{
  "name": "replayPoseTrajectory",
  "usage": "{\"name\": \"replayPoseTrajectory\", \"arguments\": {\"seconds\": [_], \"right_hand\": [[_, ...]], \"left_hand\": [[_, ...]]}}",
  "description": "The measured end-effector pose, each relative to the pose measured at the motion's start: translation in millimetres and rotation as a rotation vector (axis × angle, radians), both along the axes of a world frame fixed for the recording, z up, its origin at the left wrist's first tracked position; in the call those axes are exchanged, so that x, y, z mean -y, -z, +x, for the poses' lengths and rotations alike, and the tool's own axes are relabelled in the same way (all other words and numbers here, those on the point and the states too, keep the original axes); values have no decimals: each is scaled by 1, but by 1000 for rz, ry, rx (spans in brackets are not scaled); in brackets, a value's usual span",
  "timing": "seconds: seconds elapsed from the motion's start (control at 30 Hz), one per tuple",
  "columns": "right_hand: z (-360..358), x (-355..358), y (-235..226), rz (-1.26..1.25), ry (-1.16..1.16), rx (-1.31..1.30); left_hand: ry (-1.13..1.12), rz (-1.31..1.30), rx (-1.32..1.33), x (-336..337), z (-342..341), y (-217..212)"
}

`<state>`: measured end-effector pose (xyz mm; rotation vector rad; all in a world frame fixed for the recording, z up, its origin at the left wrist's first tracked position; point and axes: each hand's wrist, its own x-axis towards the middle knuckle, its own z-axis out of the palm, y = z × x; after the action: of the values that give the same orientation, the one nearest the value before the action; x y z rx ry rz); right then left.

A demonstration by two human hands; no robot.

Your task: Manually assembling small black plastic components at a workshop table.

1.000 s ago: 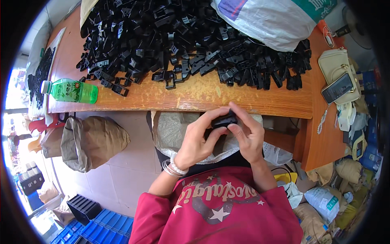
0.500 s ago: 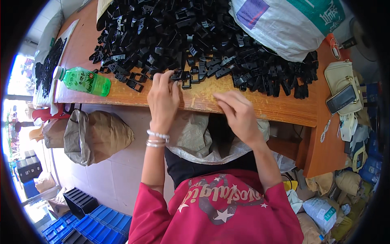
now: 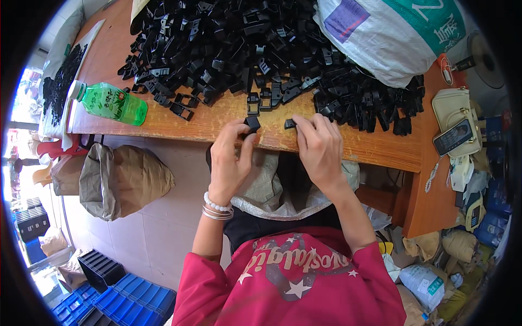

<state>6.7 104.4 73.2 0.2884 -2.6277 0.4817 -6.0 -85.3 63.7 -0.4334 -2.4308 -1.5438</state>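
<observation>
Black part (image 3: pixel 252 123) in pinched left hand (image 3: pixel 230 156), right hand (image 3: pixel 321 150) palm-down

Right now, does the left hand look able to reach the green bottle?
Probably yes: bare tabletop lies between the left hand and the green bottle, though that hand holds a black part.

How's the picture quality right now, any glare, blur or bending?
Head view: bright light washes out the left rim; the table's front edge bends slightly; darkness rings the picture; the black parts show small pale glints; left hand and right hand look fairly sharp.
</observation>
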Motion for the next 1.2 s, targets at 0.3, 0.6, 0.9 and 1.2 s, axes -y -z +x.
{"name": "replayPoseTrajectory", "arguments": {"seconds": [0.3,0.6,0.9,1.2], "right_hand": [[-2,19,2,-62,208,241],[-2,7,-2,-72,7,45],[27,-1,-15,-1459,-293,616],[38,-1,-6,-977,-295,261]], "left_hand": [[5,85,22,-8,12,8],[55,122,245,-6,23,4],[179,443,516,-10,36,-3],[276,448,550,-13,38,-29]]}}
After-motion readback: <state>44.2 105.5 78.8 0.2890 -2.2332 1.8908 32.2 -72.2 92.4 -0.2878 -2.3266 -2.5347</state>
